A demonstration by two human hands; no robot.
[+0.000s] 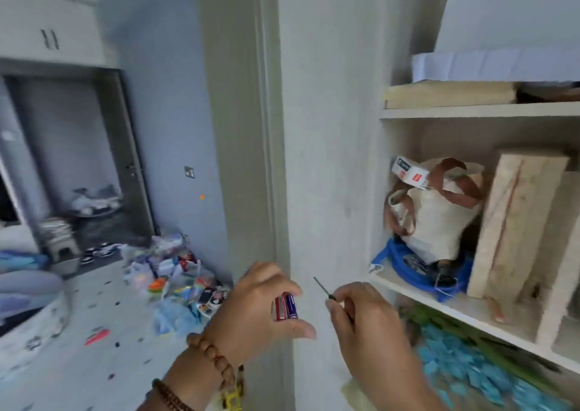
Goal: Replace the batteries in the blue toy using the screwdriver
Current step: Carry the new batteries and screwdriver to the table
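Left hand (pixel 260 311) pinches batteries (pixel 286 307); right hand (pixel 368 329), at its 3 o'clock, pinches screwdriver (pixel 326 289). I see no toy; swap itself not yet begun, I judge.

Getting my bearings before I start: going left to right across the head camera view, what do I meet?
Colourful pile of plastic packets on the floor → left hand pinching red and blue cylindrical batteries → thin dark metal screwdriver → right hand → cream cloth bag with brown handles → pale upright slab.

Soft, even daylight — motion blur throughout, wide-angle bending at the edges.
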